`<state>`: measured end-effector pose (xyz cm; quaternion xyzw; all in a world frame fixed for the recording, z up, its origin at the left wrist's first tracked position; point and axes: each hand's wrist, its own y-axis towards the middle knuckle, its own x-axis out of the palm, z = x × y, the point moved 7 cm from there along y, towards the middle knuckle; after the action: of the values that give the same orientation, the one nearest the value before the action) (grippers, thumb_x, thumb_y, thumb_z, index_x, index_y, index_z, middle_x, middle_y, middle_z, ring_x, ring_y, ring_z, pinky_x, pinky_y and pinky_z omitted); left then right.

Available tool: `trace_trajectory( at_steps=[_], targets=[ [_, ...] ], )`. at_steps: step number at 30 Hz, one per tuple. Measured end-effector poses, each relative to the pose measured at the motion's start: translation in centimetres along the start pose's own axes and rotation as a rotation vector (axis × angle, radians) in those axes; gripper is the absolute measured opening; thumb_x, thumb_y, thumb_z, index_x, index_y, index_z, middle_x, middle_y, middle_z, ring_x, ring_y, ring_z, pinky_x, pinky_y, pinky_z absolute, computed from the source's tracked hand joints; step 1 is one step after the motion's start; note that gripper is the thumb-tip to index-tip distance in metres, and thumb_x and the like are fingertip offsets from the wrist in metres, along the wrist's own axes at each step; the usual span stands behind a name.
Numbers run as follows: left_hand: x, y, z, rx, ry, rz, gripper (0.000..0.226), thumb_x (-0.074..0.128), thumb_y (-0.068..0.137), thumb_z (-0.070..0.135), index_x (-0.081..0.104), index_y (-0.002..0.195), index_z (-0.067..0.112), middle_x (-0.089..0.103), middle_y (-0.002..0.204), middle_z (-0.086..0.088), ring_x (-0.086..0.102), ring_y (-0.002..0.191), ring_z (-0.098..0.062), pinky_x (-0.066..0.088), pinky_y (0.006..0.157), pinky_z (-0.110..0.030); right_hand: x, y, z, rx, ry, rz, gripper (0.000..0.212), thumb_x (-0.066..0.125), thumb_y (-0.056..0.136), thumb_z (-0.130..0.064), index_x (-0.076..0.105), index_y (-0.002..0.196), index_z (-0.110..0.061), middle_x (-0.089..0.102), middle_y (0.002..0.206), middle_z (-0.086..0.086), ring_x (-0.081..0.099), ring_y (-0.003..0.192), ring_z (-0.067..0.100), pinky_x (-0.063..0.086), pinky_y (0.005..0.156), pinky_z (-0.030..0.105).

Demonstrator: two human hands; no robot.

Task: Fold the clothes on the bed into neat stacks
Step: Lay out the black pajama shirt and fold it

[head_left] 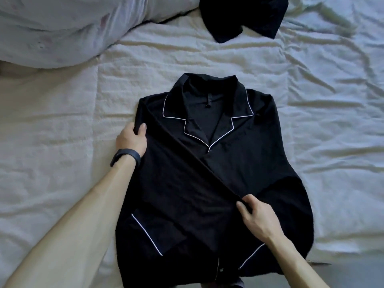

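Grips the black shirt point(239, 163) at its edge with the left hand point(131, 140), pinches the sleeve point(182, 179) folded diagonally across it with the right hand point(256, 217), on a white sheet point(62, 121).

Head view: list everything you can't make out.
Head view only:
- Shirt: hem cut off by the bottom edge.
- Dark garment: mostly cut off by the top edge; kind unclear.
- Left hand: fingertips hidden under the shirt edge it grips.

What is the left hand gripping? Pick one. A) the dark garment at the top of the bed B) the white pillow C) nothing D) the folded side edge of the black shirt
D: the left hand grips the folded side edge of the black shirt near its shoulder, thumb on top.
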<state>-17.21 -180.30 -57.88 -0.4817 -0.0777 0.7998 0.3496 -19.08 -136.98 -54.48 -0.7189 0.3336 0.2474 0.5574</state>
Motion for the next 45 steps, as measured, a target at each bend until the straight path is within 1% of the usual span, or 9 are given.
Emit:
trace_trajectory(
  at_steps=[4, 9, 12, 15, 23, 30, 33, 40, 45],
  targets=[
    [0.3, -0.9, 0.6, 0.039, 0.068, 0.108, 0.046, 0.043, 0.101, 0.054, 0.059, 0.114, 0.013, 0.066, 0.103, -0.007, 0.059, 0.095, -0.032, 0.044, 0.077, -0.038, -2.5, 0.6, 2.0, -0.060, 0.117, 0.216, 0.020, 0.054, 0.096, -0.055, 0.051, 0.094, -0.036, 0.057, 0.069, -0.016, 0.066, 0.075, 0.019, 0.049, 0.064, 0.037],
    [0.4, -2.0, 1.5, -0.020, 0.104, 0.158, 0.060, 0.044, 0.097, 0.060, 0.042, 0.132, 0.010, 0.060, 0.125, -0.018, 0.058, 0.110, -0.042, 0.043, 0.081, -0.043, -0.6, 0.7, 2.8, -0.075, -0.029, 0.020, 0.045, 0.049, 0.088, -0.073, 0.045, 0.091, -0.028, 0.057, 0.074, -0.014, 0.058, 0.071, 0.017, 0.044, 0.062, 0.036],
    [0.9, -5.9, 3.6, 0.274, 0.341, 0.293, 0.065, 0.050, 0.095, 0.053, 0.035, 0.146, 0.016, 0.043, 0.144, -0.017, 0.046, 0.125, -0.040, 0.038, 0.098, -0.052, -0.7, -0.2, 3.8, -0.040, -0.010, 0.034, 0.050, 0.049, 0.081, -0.080, 0.044, 0.095, -0.032, 0.059, 0.078, -0.013, 0.062, 0.077, 0.019, 0.046, 0.065, 0.037],
    [5.0, -10.1, 4.9, 0.604, 0.609, 0.124, 0.072, 0.041, 0.091, 0.063, 0.029, 0.154, 0.029, 0.025, 0.161, -0.007, 0.024, 0.147, -0.031, 0.022, 0.115, -0.057, -0.9, -0.6, 5.0, -0.033, 0.021, 0.011, 0.052, 0.049, 0.077, -0.085, 0.045, 0.101, -0.039, 0.061, 0.082, -0.015, 0.065, 0.082, 0.017, 0.047, 0.068, 0.036],
    [7.5, -9.0, -0.6, 0.314, 0.883, -0.145, 0.083, 0.001, 0.079, 0.090, -0.022, 0.148, 0.051, -0.026, 0.164, 0.008, -0.027, 0.149, -0.026, -0.009, 0.114, -0.067, -3.7, 0.4, 9.4, -0.043, -0.094, 0.082, 0.056, 0.052, 0.078, -0.083, 0.045, 0.078, -0.027, 0.057, 0.066, -0.011, 0.061, 0.068, 0.017, 0.049, 0.057, 0.035],
    [9.0, -16.5, 1.8, 0.638, 0.740, -0.061, 0.074, 0.023, 0.093, 0.074, 0.006, 0.158, 0.043, -0.006, 0.168, 0.003, -0.008, 0.154, -0.024, -0.006, 0.119, -0.061, -3.8, -2.1, 6.7, -0.352, -0.180, 0.486, 0.057, 0.065, 0.085, -0.050, 0.058, 0.130, -0.015, 0.052, 0.139, 0.008, 0.050, 0.125, 0.033, 0.044, 0.095, 0.047],
    [12.7, -22.9, 0.5, 0.766, 0.775, -0.141, 0.077, 0.025, 0.090, 0.078, 0.010, 0.158, 0.045, -0.004, 0.169, 0.004, -0.005, 0.155, -0.028, -0.005, 0.116, -0.066, 0.3, -3.0, 3.0, -0.537, -0.225, 0.399, 0.065, 0.053, 0.094, -0.057, 0.043, 0.151, -0.028, 0.029, 0.165, 0.006, 0.025, 0.153, 0.028, 0.023, 0.120, 0.049],
    [12.7, -24.1, -5.5, 0.532, 0.834, -0.211, 0.083, 0.013, 0.085, 0.087, -0.013, 0.154, 0.049, -0.025, 0.164, 0.009, -0.023, 0.151, -0.019, -0.013, 0.116, -0.064, 4.7, -2.1, 5.2, -0.555, -0.412, 0.269, 0.076, 0.035, 0.094, -0.073, 0.024, 0.160, -0.037, 0.007, 0.171, 0.005, 0.005, 0.158, 0.027, 0.004, 0.125, 0.057],
    [6.1, -27.9, -8.7, 0.316, 0.409, 0.253, 0.077, 0.049, 0.090, 0.065, 0.032, 0.155, 0.029, 0.019, 0.164, -0.010, 0.023, 0.150, -0.032, 0.019, 0.117, -0.057, 1.1, -5.0, 11.1, -0.276, -0.105, 0.433, 0.084, 0.047, 0.088, -0.068, 0.029, 0.158, -0.025, 0.013, 0.168, 0.010, 0.011, 0.157, 0.030, 0.006, 0.123, 0.054]
  ],
)
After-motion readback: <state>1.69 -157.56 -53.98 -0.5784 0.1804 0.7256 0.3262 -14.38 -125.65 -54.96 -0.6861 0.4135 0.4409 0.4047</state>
